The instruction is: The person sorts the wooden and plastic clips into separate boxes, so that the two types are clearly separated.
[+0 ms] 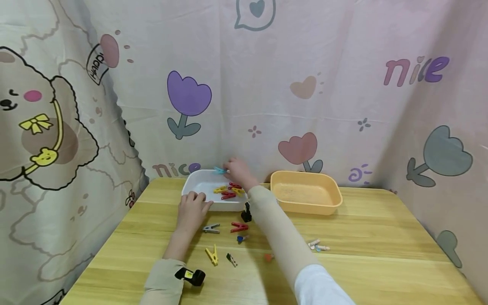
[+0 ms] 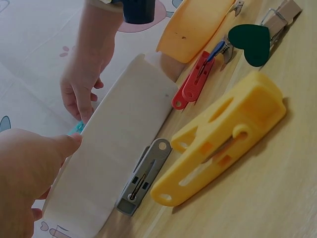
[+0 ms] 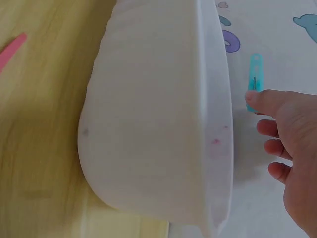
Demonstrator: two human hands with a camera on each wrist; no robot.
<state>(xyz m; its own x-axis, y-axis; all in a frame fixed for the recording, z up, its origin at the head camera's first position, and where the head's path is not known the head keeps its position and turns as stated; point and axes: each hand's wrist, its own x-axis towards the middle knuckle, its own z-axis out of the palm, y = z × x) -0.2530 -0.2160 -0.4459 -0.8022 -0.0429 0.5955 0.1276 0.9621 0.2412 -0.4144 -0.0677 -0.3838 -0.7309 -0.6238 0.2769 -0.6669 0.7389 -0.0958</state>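
The white basin (image 1: 225, 206) stands at the back of the table, with several red and yellow clothespins (image 1: 228, 195) lying inside. My left hand (image 1: 192, 210) holds its front left rim, the thumb lying along the edge. Over the basin's far rim, my right hand (image 1: 240, 173) pinches a light blue clothespin (image 3: 255, 74) between thumb and fingers. In front of the basin lie a grey clothespin (image 2: 144, 176), a red clothespin (image 1: 239, 227) and a yellow clothespin (image 2: 218, 139). Beside the yellow one is a small wooden clothespin with a dark green heart (image 2: 252, 44).
A yellow-orange basin (image 1: 305, 208) stands right of the white one. A small blue-topped clip (image 1: 241, 239), an orange piece (image 1: 269, 257) partly behind my right forearm, and small pale clips (image 1: 322, 248) lie on the wooden table (image 1: 381, 237). A printed curtain (image 1: 248, 84) hangs behind.
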